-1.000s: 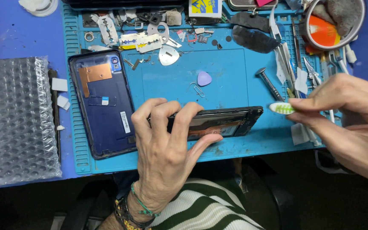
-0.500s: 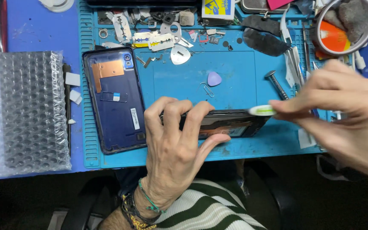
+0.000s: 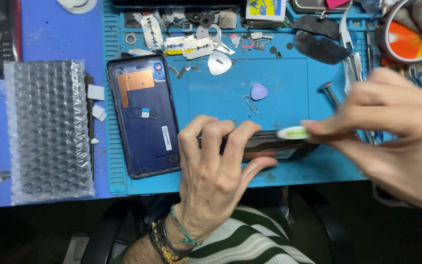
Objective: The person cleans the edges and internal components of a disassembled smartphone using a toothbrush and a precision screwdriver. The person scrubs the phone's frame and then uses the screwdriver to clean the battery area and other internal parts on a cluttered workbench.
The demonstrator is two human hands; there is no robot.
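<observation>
- Cluttered repair bench, bright blue silicone work mat (image 3: 221, 100) over a darker blue tabletop, seen from above.
- Far left: sheet of clear bubble wrap (image 3: 49, 129) lying flat, just beside the mat's edge.
- On the mat's left part: dark blue phone back cover (image 3: 145, 115), inner side up, copper-coloured patch near its top, well clear of both hands.
- Along the mat's top edge: scattered razor blades (image 3: 191, 46), small screws and metal bits; lower down, a lilac triangular plastic pick (image 3: 259, 91) near the centre.
- Left hand (image 3: 216, 168): fingers curled over and clamped on the black phone body (image 3: 269, 145), which stands on its long edge near the mat's front.
- Right hand (image 3: 396, 132): blurred, fingertips pinched shut on a slim white-and-green plastic prying tool (image 3: 293, 132), tip touching the phone's upper right edge.
- Judged best practice: keep the left grip firm and low so the phone cannot tip, slide the tool shallow along the seam, pry gently.
- Far right: round rimmed dish with orange inside (image 3: 405, 36).
</observation>
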